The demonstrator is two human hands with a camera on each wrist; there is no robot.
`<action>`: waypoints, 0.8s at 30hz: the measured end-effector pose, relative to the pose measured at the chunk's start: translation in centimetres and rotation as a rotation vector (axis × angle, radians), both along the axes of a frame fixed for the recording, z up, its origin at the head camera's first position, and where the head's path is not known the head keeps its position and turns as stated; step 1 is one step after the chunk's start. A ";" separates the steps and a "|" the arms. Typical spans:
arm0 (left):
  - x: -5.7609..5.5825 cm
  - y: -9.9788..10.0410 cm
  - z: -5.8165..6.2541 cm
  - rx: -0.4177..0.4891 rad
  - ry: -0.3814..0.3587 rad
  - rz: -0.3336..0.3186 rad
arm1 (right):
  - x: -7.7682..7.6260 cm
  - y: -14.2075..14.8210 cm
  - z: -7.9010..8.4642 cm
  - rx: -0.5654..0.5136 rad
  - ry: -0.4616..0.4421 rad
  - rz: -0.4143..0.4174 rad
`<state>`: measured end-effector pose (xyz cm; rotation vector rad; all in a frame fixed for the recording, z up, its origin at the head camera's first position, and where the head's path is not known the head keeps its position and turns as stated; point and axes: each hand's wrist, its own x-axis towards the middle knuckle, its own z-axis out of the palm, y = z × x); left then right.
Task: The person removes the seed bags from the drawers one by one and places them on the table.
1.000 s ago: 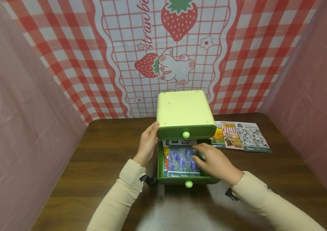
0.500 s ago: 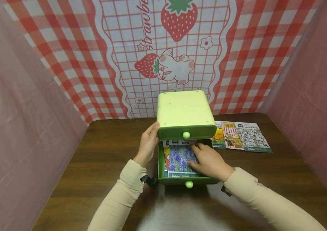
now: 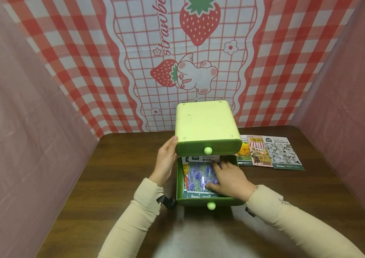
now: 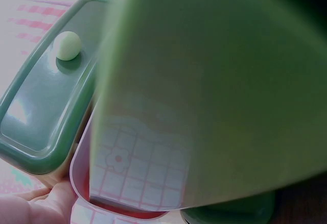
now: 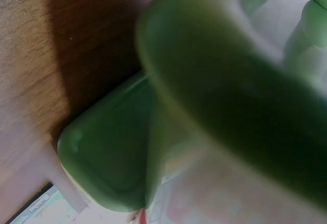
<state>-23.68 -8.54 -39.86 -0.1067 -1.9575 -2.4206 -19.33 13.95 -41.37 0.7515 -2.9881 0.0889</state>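
A small cabinet (image 3: 206, 120) with a pale yellow-green top and green drawer fronts stands in the middle of the table. Below its shut top drawer, another green drawer (image 3: 190, 202) is pulled out. Inside lies a seed packet (image 3: 198, 177) picturing purple flowers, over at least one other packet. My left hand (image 3: 165, 161) rests against the cabinet's left side; its fingers (image 4: 56, 201) also touch there in the left wrist view. My right hand (image 3: 234, 181) lies in the drawer, fingers spread on the purple-flower packet's right part. The right wrist view shows blurred green drawer walls, no hand.
Several packets, including a white-flower packet (image 3: 284, 154) and a pink shop-picture packet (image 3: 260, 152), lie overlapping on the brown table (image 3: 121, 168) right of the cabinet. A checked strawberry cloth (image 3: 198, 36) hangs behind. Pink cloth (image 3: 24, 125) walls stand at both sides.
My right hand has moved left and deeper into the pulled-out drawer, down onto the purple-flower packet. My left hand and the cabinet have stayed in place.
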 end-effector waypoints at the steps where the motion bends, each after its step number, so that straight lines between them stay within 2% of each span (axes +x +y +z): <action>1: 0.0 0.0 0.0 0.001 -0.002 0.002 | 0.0 0.0 0.0 0.002 0.000 0.001; 8: 0.0 0.0 0.1 0.002 0.004 0.001 | -0.1 0.0 -0.1 -0.031 0.002 0.017; 24: 0.0 0.0 0.1 -0.008 0.007 0.001 | 0.0 -0.2 0.1 -0.110 -0.055 0.068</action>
